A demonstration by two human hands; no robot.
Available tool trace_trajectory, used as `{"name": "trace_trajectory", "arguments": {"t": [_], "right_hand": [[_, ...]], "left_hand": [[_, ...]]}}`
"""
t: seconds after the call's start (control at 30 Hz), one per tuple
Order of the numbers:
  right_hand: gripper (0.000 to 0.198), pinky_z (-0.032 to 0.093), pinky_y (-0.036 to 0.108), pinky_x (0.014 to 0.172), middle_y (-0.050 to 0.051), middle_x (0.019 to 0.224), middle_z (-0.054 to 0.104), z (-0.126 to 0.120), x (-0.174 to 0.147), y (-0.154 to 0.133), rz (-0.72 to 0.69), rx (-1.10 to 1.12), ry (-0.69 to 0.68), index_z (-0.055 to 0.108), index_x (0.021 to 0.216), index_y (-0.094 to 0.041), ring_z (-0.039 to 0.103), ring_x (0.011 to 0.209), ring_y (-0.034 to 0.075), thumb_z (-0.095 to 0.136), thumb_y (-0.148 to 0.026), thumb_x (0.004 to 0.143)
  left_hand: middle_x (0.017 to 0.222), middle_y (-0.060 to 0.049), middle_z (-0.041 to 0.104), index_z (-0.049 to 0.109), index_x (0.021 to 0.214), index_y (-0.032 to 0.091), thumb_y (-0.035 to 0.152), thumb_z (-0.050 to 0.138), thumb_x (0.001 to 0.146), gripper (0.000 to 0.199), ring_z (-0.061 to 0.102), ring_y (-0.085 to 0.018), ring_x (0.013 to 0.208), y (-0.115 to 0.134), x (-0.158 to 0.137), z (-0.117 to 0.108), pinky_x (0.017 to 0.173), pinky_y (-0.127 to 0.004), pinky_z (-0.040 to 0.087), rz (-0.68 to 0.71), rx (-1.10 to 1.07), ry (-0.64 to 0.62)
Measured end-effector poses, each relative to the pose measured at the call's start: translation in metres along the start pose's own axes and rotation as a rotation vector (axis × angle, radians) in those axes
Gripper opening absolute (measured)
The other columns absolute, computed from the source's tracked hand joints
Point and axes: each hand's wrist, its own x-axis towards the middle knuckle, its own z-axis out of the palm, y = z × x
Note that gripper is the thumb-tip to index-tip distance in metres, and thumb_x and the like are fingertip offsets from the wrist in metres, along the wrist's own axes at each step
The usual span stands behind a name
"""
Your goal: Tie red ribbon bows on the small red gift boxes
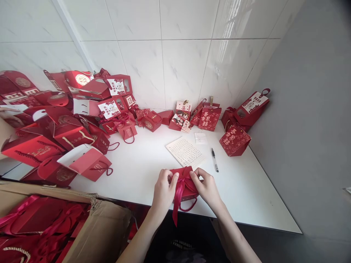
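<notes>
A small red gift box (186, 196) sits at the table's front edge, a magenta satin ribbon (178, 199) tied in a bow on its top and one tail hanging down. A dark red cord handle (189, 210) droops from its near side. My left hand (163, 188) pinches the left part of the bow between thumb and fingers. On the other side, my right hand (206, 187) is closed on the right part of the bow. The fingertips partly hide the loops. Just beyond the box lies a sheet of printed characters (184, 150).
A black-capped pen (214, 159) and a small white slip (200, 138) lie behind the box. Red gift boxes (94, 160) are heaped at left; others (235, 140) stand along the wall. A cardboard carton (100, 226) holds more. Another person's hand (11, 118) shows at the left edge.
</notes>
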Motion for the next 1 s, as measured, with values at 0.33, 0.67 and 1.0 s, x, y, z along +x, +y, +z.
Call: {"name": "trace_trajectory", "arguments": {"t": [0.33, 0.67, 1.0], "right_hand": [[0.042, 0.032, 0.022, 0.041, -0.001, 0.057, 0.045, 0.012, -0.01, 0.004, 0.05, 0.184, 0.11, 0.043, 0.065, -0.019, 0.038, 0.048, 0.011, 0.045, -0.056, 0.085], [0.044, 0.03, 0.022, 0.044, -0.003, 0.058, 0.036, 0.019, -0.01, 0.006, 0.063, 0.288, 0.209, 0.038, 0.061, -0.019, 0.032, 0.049, 0.01, 0.047, -0.056, 0.083], [0.036, 0.048, 0.029, 0.065, 0.006, 0.094, 0.053, -0.006, -0.007, 0.012, 0.063, 0.14, 0.075, 0.042, 0.095, -0.019, 0.054, 0.088, 0.021, 0.051, -0.052, 0.082]], "left_hand": [[0.059, 0.002, 0.047, 0.033, 0.067, 0.022, 0.053, 0.032, 0.085, 0.036, 0.051, -0.016, 0.054, 0.002, 0.0, 0.001, 0.054, -0.027, 0.041, -0.097, -0.016, -0.006], [0.055, 0.003, 0.044, 0.03, 0.067, 0.023, 0.051, 0.03, 0.086, 0.033, 0.048, -0.016, 0.05, 0.002, 0.0, 0.004, 0.051, -0.027, 0.038, -0.11, -0.024, 0.016], [0.069, 0.002, 0.053, 0.04, 0.077, 0.021, 0.053, 0.046, 0.082, 0.033, 0.056, -0.015, 0.064, 0.0, 0.0, -0.008, 0.06, -0.026, 0.046, -0.245, -0.252, -0.198]]}}
